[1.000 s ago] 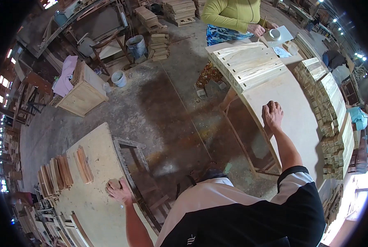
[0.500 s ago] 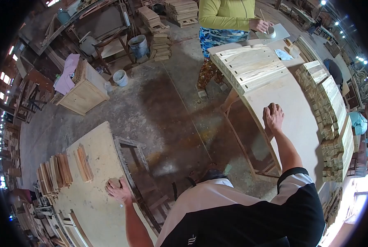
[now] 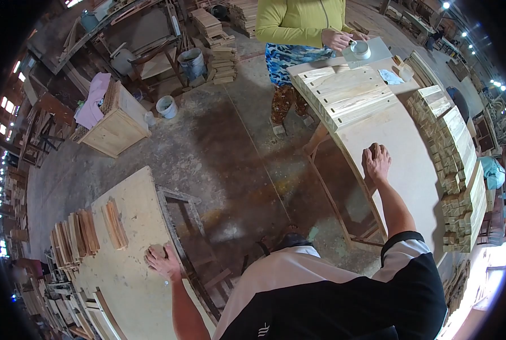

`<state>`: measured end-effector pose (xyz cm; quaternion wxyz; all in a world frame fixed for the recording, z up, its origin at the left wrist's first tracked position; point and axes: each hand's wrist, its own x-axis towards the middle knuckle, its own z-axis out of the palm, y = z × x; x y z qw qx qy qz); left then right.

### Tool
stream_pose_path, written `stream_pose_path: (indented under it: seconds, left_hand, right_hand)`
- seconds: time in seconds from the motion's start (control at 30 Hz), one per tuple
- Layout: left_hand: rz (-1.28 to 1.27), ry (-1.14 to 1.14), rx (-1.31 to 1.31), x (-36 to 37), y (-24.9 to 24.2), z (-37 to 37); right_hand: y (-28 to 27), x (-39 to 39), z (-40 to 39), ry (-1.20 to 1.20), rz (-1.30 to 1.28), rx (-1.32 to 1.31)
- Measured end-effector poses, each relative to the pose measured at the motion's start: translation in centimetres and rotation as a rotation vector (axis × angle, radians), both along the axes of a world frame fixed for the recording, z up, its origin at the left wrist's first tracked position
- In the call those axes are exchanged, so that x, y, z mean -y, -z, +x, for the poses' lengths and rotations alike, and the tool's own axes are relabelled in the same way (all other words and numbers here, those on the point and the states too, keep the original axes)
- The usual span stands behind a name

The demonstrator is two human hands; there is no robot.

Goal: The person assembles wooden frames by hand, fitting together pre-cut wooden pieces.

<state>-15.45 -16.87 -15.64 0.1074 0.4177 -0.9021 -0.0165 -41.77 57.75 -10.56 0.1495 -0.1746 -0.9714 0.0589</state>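
Observation:
My left hand (image 3: 163, 262) rests on the pale tabletop (image 3: 134, 195) to the left, near its edge, with the fingers spread and nothing seen in them. Close to it lies a small bundle of thin wooden strips (image 3: 115, 225), and a longer row of wooden strips (image 3: 75, 238) sits farther left. My right hand (image 3: 377, 162) leans on the right-hand workbench (image 3: 414, 164), fingers apart and slightly bent. Beyond that hand are light wooden panels (image 3: 343, 93) with dark slots. Stacked wooden blocks (image 3: 445, 153) line the bench's right side.
Across the bench, a person in a yellow-green top (image 3: 298, 22) holds a brush at a white cup (image 3: 359, 51). A wooden cabinet (image 3: 120, 127) with a pink cloth (image 3: 92, 101), a white bucket (image 3: 166, 106) and a grey bucket (image 3: 192, 63) stand on the floor.
The other person has shifted left, and the white cup has moved left and slightly nearer. Both my hands stay where they were.

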Motion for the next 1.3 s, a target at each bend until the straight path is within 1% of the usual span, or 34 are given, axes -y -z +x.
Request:
stream_pose_path:
  seconds: [0.17,0.27,0.47,0.87,0.97,1.3]
  left_hand:
    - [0.018,-0.013,0.013,-0.2,-0.2,-0.1]
    - [0.007,-0.013,0.005,-0.1,0.0,0.0]
    - [0.004,-0.005,-0.011,0.2,0.4,0.0]
    - [-0.022,0.018,-0.012,0.7,0.9,0.2]
    - [-0.022,-0.002,0.005,0.2,0.4,0.0]
    - [-0.052,0.010,0.003,0.7,1.1,0.1]
  right_hand:
    - [-0.1,0.0,0.0,0.016,-0.010,0.026]
    - [0.1,0.0,0.0,0.002,-0.012,-0.017]
    - [-0.4,0.3,0.0,0.002,-0.038,0.020]
    - [0.5,-0.2,-0.1,-0.004,0.007,-0.031]
    - [0.5,-0.2,0.0,-0.006,0.005,-0.040]
    - [-0.1,0.1,0.1,0.012,-0.003,0.012]
